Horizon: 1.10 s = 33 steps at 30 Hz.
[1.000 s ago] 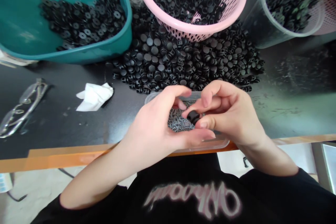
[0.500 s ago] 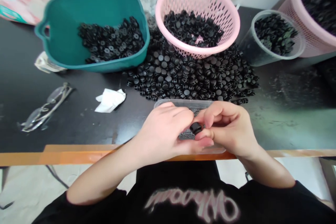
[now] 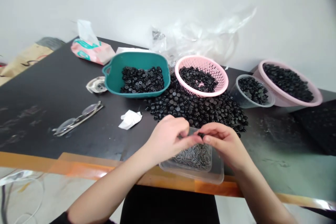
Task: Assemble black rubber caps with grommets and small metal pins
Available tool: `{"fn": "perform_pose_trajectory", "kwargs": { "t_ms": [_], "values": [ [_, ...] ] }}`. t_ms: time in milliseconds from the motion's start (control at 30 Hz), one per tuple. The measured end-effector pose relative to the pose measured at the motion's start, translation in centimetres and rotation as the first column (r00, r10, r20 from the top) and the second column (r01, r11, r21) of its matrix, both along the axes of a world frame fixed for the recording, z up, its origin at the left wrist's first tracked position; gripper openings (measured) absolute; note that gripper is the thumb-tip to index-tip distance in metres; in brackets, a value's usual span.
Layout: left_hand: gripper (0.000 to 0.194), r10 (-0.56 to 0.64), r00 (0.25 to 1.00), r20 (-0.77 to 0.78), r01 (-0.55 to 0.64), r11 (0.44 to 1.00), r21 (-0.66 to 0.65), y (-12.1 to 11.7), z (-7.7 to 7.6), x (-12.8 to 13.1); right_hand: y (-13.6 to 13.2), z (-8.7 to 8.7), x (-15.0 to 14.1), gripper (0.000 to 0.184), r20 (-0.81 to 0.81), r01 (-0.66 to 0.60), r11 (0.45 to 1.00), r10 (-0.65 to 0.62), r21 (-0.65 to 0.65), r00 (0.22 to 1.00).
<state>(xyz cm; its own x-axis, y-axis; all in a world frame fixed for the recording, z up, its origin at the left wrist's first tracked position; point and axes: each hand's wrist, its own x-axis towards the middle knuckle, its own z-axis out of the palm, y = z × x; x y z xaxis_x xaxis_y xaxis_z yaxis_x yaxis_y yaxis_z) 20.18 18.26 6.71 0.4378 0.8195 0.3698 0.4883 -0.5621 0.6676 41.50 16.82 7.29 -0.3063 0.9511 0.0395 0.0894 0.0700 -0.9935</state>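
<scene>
My left hand (image 3: 168, 140) and my right hand (image 3: 223, 143) meet above a clear plastic tray (image 3: 217, 171) holding a heap of small steel screws (image 3: 194, 156). Between their fingertips is a small black round piece (image 3: 201, 135), gripped by my right hand's finger and thumb. My left fingertips press in against it, and anything they pinch is hidden. Just beyond the hands spreads a large pile of similar black pieces (image 3: 194, 106) on the table.
A teal tub (image 3: 110, 77) and pink basket (image 3: 202, 77) hold black pieces, as do a clear cup (image 3: 243, 94) and a second pink basket (image 3: 291, 101). Glasses (image 3: 77, 119) and crumpled tissue (image 3: 130, 119) lie left of my hands. An orange strip (image 3: 78, 166) lines the table's near edge.
The view has tilted up and back, showing more table and the wall. The hands sit smaller in the picture, with more of the tray showing. The black piece stays between the fingertips.
</scene>
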Motion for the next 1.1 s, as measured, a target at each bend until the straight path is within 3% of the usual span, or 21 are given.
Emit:
{"fn": "perform_pose_trajectory", "kwargs": {
  "t_ms": [100, 200, 367, 533, 633, 733, 800, 900, 1100],
  "values": [
    [0.04, 0.222, 0.974, -0.054, -0.221, 0.975, 0.033, 1.5, 0.2, -1.6, 2.2, 0.3, 0.1, 0.012, 0.187, 0.057, 0.988, -0.083, 0.142, 0.979],
    [0.019, 0.434, 0.896, -0.096, -0.427, 0.9, 0.087, 2.9, -0.1, -3.0, 5.0, 0.7, -0.9, 0.013, 0.342, 0.068, 0.953, -0.172, 0.295, 0.924],
    [0.032, 0.646, 0.743, -0.176, -0.629, 0.763, 0.15, 4.4, -0.2, -4.8, 10.4, 1.9, -3.0, 0.024, 0.604, -0.042, 0.916, -0.228, 0.399, 0.764],
    [0.042, 0.596, 0.668, -0.444, -0.658, 0.753, 0.02, 7.4, 2.1, -6.6, 16.9, 2.7, -2.7, 0.029, 0.818, -0.038, 0.949, -0.25, 0.314, 0.518],
    [0.041, 0.426, 0.639, -0.64, -0.645, 0.75, -0.145, 10.4, 3.9, -7.1, 20.0, 2.5, -2.1, 0.032, 0.925, -0.027, 0.988, -0.134, 0.153, 0.355],
    [0.042, 0.235, 0.628, -0.742, -0.596, 0.758, -0.265, 12.8, 5.3, -7.0, 21.2, 2.2, -2.0, 0.026, 0.966, -0.041, 0.998, -0.033, 0.045, 0.257],
    [0.04, 0.167, 0.617, -0.769, -0.577, 0.761, -0.297, 13.6, 5.7, -6.7, 21.1, 1.9, -2.1, 0.024, 0.97, -0.05, 0.998, -0.03, 0.044, 0.241],
    [0.031, 0.16, 0.619, -0.769, -0.564, 0.772, -0.293, 13.8, 5.6, -6.3, 20.7, 1.5, -2.2, 0.022, 0.958, -0.045, 0.994, -0.087, 0.103, 0.273],
    [0.017, 0.322, 0.701, -0.637, -0.558, 0.803, -0.208, 13.3, 4.1, -6.9, 19.1, 1.9, -1.6, 0.004, 0.851, 0.007, 0.962, -0.246, 0.275, 0.464]
  ]
}}
